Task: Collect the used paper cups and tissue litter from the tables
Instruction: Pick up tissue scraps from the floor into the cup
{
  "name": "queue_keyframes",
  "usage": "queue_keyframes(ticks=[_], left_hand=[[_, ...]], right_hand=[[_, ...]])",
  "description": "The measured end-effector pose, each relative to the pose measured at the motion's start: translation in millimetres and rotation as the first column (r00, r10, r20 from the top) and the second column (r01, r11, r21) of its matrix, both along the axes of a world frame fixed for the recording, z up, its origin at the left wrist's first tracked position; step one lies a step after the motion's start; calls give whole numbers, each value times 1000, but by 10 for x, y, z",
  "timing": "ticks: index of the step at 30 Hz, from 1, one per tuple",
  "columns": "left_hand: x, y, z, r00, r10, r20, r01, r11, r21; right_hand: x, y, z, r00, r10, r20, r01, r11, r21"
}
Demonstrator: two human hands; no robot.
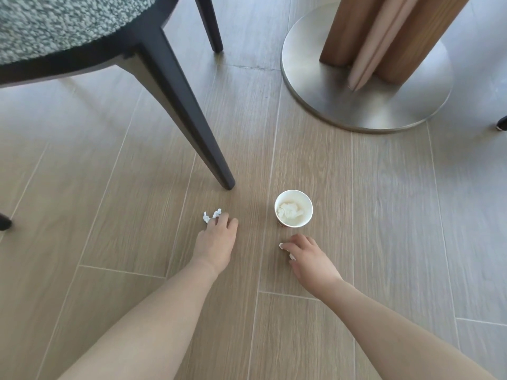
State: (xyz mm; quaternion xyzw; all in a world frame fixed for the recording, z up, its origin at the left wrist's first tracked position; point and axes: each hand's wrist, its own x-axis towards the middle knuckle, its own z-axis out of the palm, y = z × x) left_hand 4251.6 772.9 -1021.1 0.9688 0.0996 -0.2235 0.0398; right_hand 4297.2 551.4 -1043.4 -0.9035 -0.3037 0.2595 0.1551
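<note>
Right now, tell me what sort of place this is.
Probably a cafe or lounge seating area: an upholstered chair, a pedestal table base on wood-look flooring, and a used paper cup holding tissue.

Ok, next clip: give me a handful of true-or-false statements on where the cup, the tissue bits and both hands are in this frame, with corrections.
1. The paper cup stands upright on the floor. True.
2. The cup is empty. False: a crumpled tissue lies inside it.
3. The left hand is at a tissue scrap on the floor. True.
4. The right hand grips the cup. False: it is apart from the cup, closed on white tissue bits.
5. The cup sits on the table base. False: it stands on the floor, nearer the chair leg.
</note>
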Motion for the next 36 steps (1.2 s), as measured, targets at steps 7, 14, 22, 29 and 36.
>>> queue_keyframes(ticks=[7, 14, 22, 29, 36], left_hand=[[30, 4, -23, 991, -67, 113, 66, 998, 17], [15, 199, -21, 994, 92, 50, -87, 992, -89], [35, -35, -16, 983, 173, -63, -183, 875, -448], [104, -240, 100, 997, 78, 12, -61, 854, -517], [295, -266, 350, 943, 274, 188, -112, 793, -599]], right_hand=[[6, -3, 28, 999, -29, -20, 30, 999, 40], [31, 9, 141, 994, -84, -76, 89, 995, 54], [73, 47, 147, 991, -107, -77, 109, 994, 11], [68, -40, 109, 990, -132, -59, 133, 991, 20], [167, -229, 241, 956, -294, -8, 293, 947, 132]])
